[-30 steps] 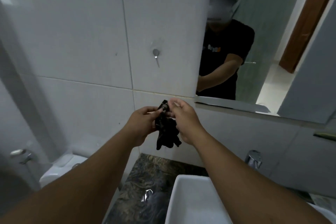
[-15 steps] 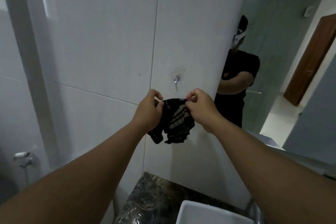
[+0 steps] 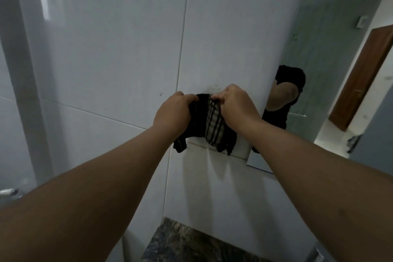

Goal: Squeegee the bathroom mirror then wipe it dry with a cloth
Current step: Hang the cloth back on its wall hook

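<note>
A black cloth point(image 3: 209, 125) with pale stripes hangs against the white tiled wall, just left of the mirror point(image 3: 331, 70). My left hand point(image 3: 174, 110) pinches its upper left edge and my right hand point(image 3: 234, 106) pinches its upper right edge, both pressed close to the wall. The wall hook seen earlier is hidden behind the cloth and my hands. The mirror fills the right side and reflects a person in a black shirt. No squeegee is in view.
A dark marbled counter point(image 3: 191, 242) lies below. A chrome fitting point(image 3: 8, 192) sticks out at the far left edge. The mirror reflects a brown door point(image 3: 361, 78) and a towel bar point(image 3: 297, 115). A bit of chrome tap point(image 3: 319, 255) shows at the bottom right.
Both hands lifted the cloth from above the sink up to the wall hook and spread it out. My view tilted upward, so the sink dropped out of sight.
</note>
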